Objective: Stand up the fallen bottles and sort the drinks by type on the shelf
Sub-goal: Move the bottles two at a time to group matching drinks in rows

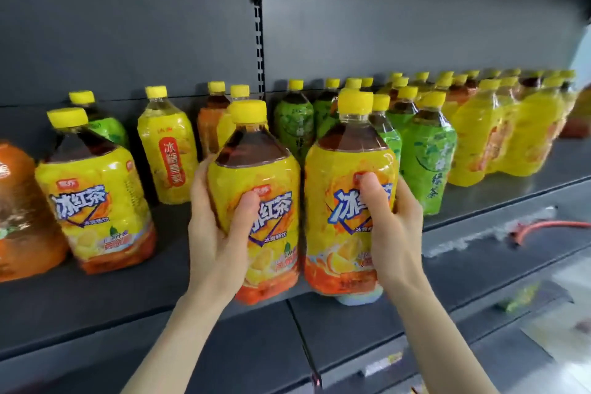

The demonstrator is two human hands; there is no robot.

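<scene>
Sliding both bottles toward the matching iced-tea bottle (96, 201) at lower left, bases flat on the shelf (128, 291), looks the sound way to group them. The left hand (220, 233) wraps the centre-left bottle (275, 169), and the right hand (393, 227) wraps the centre-right bottle (339, 233). Both bottles are upright at the front edge. Dark tea (252, 150) reaches each shoulder, with yellow caps (248, 110) on.

Left hand (220, 233) raised, curled, right hand (391, 227) likewise, seemingly gripping
</scene>
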